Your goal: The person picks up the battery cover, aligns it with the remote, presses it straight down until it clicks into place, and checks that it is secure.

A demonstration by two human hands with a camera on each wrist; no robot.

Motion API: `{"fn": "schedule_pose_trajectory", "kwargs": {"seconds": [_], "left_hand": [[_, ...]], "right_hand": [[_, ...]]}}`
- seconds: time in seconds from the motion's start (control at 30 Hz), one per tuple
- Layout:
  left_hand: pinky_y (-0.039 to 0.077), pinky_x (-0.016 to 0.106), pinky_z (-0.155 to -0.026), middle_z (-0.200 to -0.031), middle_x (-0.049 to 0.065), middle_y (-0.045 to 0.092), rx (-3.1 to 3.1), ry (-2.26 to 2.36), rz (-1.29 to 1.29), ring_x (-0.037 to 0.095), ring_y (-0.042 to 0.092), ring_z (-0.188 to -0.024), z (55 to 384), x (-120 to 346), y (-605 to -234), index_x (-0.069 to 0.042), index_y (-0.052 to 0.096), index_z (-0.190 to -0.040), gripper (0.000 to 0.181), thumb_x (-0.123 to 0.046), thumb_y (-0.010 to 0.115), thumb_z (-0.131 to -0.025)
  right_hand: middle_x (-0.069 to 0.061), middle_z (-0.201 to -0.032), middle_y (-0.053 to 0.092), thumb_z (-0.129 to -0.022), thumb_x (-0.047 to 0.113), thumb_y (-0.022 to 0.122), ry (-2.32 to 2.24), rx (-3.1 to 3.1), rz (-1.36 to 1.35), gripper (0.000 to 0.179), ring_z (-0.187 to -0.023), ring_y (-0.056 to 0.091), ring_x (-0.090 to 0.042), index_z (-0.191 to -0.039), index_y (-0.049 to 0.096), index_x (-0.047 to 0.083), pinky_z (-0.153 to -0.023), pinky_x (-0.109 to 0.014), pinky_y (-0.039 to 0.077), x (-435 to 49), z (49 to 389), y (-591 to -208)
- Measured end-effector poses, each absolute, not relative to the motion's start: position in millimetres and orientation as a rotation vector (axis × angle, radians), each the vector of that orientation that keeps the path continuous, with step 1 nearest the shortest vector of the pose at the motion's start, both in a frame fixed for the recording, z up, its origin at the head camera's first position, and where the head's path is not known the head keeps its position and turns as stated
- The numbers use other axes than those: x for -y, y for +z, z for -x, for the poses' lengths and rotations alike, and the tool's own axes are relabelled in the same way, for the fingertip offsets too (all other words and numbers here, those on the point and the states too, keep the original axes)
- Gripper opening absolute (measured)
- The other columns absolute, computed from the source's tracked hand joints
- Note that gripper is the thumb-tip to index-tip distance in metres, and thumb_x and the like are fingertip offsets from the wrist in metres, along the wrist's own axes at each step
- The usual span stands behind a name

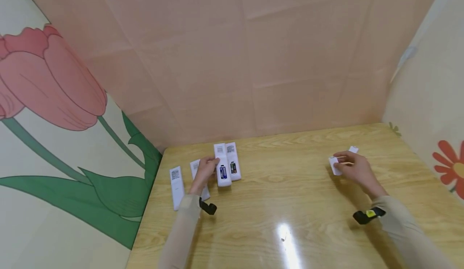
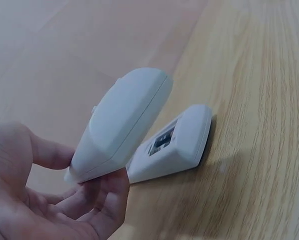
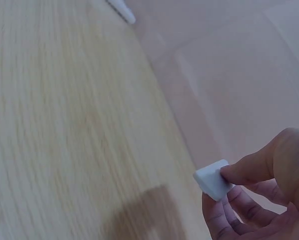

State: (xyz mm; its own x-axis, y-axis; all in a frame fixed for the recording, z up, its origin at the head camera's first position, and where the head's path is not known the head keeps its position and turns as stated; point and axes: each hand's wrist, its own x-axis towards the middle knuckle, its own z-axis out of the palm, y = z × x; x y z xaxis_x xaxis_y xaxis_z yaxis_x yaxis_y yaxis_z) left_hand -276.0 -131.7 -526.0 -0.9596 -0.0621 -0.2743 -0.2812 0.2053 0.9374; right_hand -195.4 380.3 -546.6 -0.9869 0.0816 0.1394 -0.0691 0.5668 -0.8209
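My left hand (image 1: 205, 172) grips a white remote control (image 1: 222, 156) along its side, raised off the table. Its back faces up, with dark blue batteries showing in the uncovered compartment. Beside it a second remote control (image 1: 234, 162) lies back up, its battery compartment also uncovered. In the left wrist view, the thumb and fingers pinch the held remote control (image 2: 132, 112). Over on the right, my right hand (image 1: 358, 171) pinches a small white battery cover (image 3: 213, 181) between thumb and fingers, above the table. Just behind that hand lies another small white cover (image 1: 353, 150), partly hidden.
Two more white remote controls lie on the left, one at the far left (image 1: 177, 190) and one partly under my left forearm (image 1: 195, 166). The wooden table (image 1: 282, 188) meets a pink cloth-like backdrop (image 1: 253, 79) behind and patterned walls at both sides.
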Motion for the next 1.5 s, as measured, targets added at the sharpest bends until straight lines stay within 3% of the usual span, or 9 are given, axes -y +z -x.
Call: {"fn": "schedule_pose_trajectory", "kwargs": {"seconds": [0.3, 0.57, 0.8, 1.07, 1.5], "left_hand": [[0.060, 0.031, -0.075, -0.115, 0.016, 0.072, -2.263, 1.865, 0.337, 0.020, 0.066, -0.095, 271.1, 125.5, -525.5, 0.004, 0.063, -0.135, 0.043, -0.026, 0.060, -0.106], [0.058, 0.027, -0.068, -0.102, 0.009, 0.070, -2.264, 1.923, 0.339, 0.016, 0.064, -0.087, 268.5, 118.4, -528.8, 0.004, 0.066, -0.129, 0.040, -0.028, 0.063, -0.104], [0.059, 0.030, -0.069, -0.098, 0.006, 0.068, -2.251, 1.990, 0.307, 0.014, 0.063, -0.087, 266.6, 111.6, -529.6, 0.004, 0.067, -0.125, 0.038, -0.027, 0.064, -0.103], [0.058, 0.028, -0.067, -0.101, 0.008, 0.072, -2.226, 1.980, 0.309, 0.018, 0.067, -0.086, 267.1, 107.5, -529.6, 0.000, 0.066, -0.127, 0.039, -0.030, 0.064, -0.103], [0.057, 0.026, -0.063, -0.099, 0.009, 0.073, -2.181, 2.036, 0.294, 0.016, 0.067, -0.081, 265.0, 96.7, -530.2, 0.002, 0.065, -0.130, 0.041, -0.028, 0.067, -0.103]], "right_hand": [[-0.034, -0.115, 0.072, -0.101, 0.003, 0.071, 1.495, 2.592, -0.030, 0.033, -0.087, 0.062, 0.010, -0.129, 0.065, -0.011, -0.067, -0.019, 0.059, -358.6, 193.7, -535.3], [-0.035, -0.119, 0.070, -0.104, 0.006, 0.068, 1.615, 2.582, -0.056, 0.035, -0.088, 0.067, 0.003, -0.134, 0.062, -0.012, -0.072, -0.027, 0.065, -340.2, 195.3, -524.3], [-0.024, -0.113, 0.073, -0.104, 0.006, 0.068, 1.676, 2.563, -0.071, 0.036, -0.086, 0.070, -0.001, -0.134, 0.061, -0.011, -0.070, -0.028, 0.065, -332.3, 198.3, -516.7], [-0.033, -0.121, 0.068, -0.106, 0.008, 0.066, 1.708, 2.558, -0.144, 0.039, -0.089, 0.071, -0.003, -0.140, 0.060, -0.011, -0.074, -0.031, 0.066, -323.5, 194.9, -513.5], [-0.031, -0.127, 0.064, -0.107, 0.011, 0.065, 1.776, 2.564, -0.131, 0.039, -0.096, 0.069, 0.000, -0.141, 0.060, -0.008, -0.078, -0.033, 0.067, -306.7, 190.0, -502.6]]}}
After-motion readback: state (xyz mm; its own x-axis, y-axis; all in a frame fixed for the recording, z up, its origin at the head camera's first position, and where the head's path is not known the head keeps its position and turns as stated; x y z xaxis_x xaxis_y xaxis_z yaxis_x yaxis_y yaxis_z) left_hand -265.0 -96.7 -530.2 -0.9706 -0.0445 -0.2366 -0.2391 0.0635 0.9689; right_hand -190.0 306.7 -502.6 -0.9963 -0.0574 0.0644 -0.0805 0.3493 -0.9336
